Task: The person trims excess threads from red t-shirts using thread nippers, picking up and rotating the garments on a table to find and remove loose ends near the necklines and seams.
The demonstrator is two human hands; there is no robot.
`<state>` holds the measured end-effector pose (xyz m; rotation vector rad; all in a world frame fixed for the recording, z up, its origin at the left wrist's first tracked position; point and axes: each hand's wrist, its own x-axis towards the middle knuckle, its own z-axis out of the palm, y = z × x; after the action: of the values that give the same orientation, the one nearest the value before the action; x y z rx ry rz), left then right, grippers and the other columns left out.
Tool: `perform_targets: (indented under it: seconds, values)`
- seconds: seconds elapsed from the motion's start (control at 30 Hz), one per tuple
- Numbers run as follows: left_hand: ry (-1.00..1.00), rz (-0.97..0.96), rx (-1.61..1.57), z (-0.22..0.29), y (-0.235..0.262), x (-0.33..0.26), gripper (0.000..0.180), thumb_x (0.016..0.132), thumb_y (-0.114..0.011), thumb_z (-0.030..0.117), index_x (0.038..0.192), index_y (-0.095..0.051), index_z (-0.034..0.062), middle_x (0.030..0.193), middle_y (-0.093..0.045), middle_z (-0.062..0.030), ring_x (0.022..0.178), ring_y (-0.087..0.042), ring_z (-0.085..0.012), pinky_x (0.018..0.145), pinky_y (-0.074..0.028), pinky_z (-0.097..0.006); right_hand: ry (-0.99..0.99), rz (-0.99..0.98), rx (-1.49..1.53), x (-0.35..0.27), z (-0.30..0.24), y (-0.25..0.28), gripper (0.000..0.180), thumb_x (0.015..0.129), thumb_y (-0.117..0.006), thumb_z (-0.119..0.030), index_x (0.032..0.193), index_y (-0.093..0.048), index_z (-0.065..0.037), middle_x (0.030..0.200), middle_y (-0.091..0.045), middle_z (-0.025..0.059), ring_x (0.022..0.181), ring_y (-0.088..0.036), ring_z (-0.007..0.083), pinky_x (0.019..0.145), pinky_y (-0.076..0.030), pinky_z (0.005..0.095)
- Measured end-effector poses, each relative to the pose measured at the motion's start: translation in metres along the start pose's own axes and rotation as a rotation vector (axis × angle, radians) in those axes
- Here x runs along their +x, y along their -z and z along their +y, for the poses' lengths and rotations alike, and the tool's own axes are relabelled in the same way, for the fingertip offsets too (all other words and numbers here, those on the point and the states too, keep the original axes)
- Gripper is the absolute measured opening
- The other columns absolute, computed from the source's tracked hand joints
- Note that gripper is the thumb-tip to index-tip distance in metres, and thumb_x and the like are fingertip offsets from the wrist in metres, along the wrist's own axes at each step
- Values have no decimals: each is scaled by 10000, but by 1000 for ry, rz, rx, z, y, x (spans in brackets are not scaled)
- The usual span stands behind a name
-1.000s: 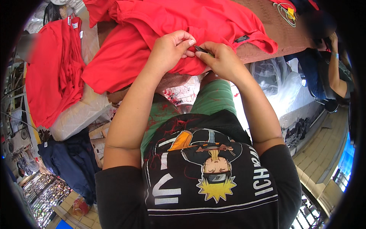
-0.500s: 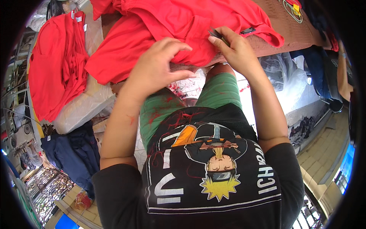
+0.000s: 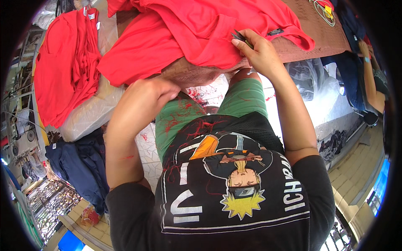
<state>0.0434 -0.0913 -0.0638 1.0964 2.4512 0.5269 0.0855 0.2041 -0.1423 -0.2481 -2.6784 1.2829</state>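
Observation:
My right hand (image 3: 261, 52) is closed around small dark thread snips (image 3: 240, 38), whose points stick out over a red garment (image 3: 201, 29) on the brown-covered table. A dark label (image 3: 275, 32) shows at the garment's neckline, just beyond that hand. Down by my left thigh, clear of the cloth, my left hand (image 3: 150, 94) is bent at the wrist with fingers curled together. Whatever it may pinch is hidden. Loose red threads (image 3: 180, 113) lie on my green shorts and dark shirt.
Left of me, red garments (image 3: 65, 67) are piled on a plastic-wrapped support, with dark blue clothing (image 3: 79, 163) below. A coiled cord (image 3: 324, 12) lies at the table's far right. Clear plastic (image 3: 312, 81) hangs under the table. Another person's arm (image 3: 368, 75) shows at right.
My left hand has moved from beside the garment down and left toward my thigh, its fingers going from spread to curled. My right hand stays nearly in place with the snips.

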Motion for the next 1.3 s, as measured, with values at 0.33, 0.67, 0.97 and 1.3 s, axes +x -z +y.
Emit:
perform_targets:
  seconds: [0.33, 0.67, 0.97, 1.3]
  values:
    - [-288, 759, 101, 23, -91, 93, 286, 758, -710, 101, 1028, -620, 87, 1070, -590, -56, 1051, -545, -251, 951, -373, -408, 174, 61, 49, -15, -17, 23, 478, 735, -813, -219, 1132, -622, -33, 986, -592, 36, 847, -540, 100, 768, -450, 246]
    - [-76, 753, -1137, 12, -22, 117, 131, 968, -537, 107, 960, -600, -8, 866, -591, 25, 809, -517, -52, 761, -432, -204, -105, -197, 554, 43, -20, 86, 264, 899, -683, -294, 923, -688, -32, 801, -638, -38, 735, -540, 33, 680, -451, 216]
    - [-70, 589, -916, 30, -15, 107, 207, 935, -586, 197, 989, -616, 0, 908, -626, -34, 893, -541, -79, 801, -433, -231, 49, -120, 84, 71, -25, 107, 302, 916, -651, -338, 913, -688, -39, 761, -603, -45, 733, -524, 42, 683, -450, 230]
    - [-492, -137, -308, 39, -5, 54, 348, 843, -686, 236, 1121, -637, 32, 1061, -667, -138, 1016, -624, -288, 911, -467, -392, 132, 261, -746, 79, 29, 310, 363, 897, -635, -322, 1139, -643, -52, 1044, -688, 101, 983, -646, 224, 851, -474, 323]
